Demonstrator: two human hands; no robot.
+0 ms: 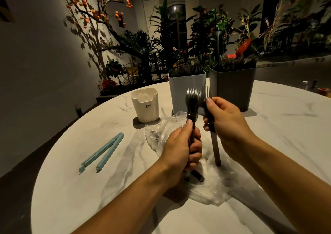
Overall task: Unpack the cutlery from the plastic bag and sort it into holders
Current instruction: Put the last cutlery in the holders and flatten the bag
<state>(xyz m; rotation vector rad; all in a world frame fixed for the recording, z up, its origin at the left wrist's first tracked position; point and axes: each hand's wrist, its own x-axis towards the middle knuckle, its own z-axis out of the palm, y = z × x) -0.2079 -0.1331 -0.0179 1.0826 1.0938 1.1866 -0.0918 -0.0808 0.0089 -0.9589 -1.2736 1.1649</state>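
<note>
Head view, near to far, with the plastic bag (211, 185) as landmark: it lies crumpled flat on the marble table (89, 198), directly under both hands. Above its middle, the left hand (180, 149) has its fingers curled tight round the handles of a bundle of dark forks (192, 99), tines up. Just right of that, the right hand (227, 122) pinches a single fork (214, 140) high on its handle, the handle end touching the bag. These forks look light, stiff and smooth, probably slippery, so the handles are the place to hold. Left of the bag lies a blue clip (103, 153). Beyond the bag stand a cream holder (146, 108), a grey holder (180, 90) with forks, and a dark holder (234, 88).
</note>
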